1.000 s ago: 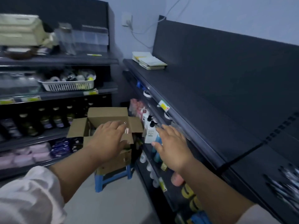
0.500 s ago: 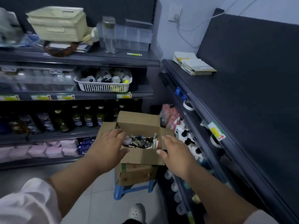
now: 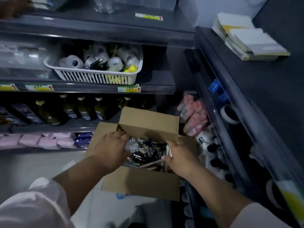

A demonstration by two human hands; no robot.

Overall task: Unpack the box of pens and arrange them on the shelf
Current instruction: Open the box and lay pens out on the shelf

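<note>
An open cardboard box stands low in front of me, its flaps spread out. Inside lies a loose heap of dark pens, some in clear packets. My left hand reaches in from the left, palm down, fingers curled over a clear packet at the heap's left end. At the right end of the heap is my right hand. Its thumb is on a pinkish pen and its fingers curl over the pile. The dark top shelf runs along the right.
A stack of notebooks lies at the far end of the right shelf. On the left shelving stand a white basket of tape rolls, dark bottles and pink packs. Rolls and pump bottles fill the lower right shelves.
I have leaned closer and looked down. Both hands went from the box's rim and flaps down into the box and onto the pens.
</note>
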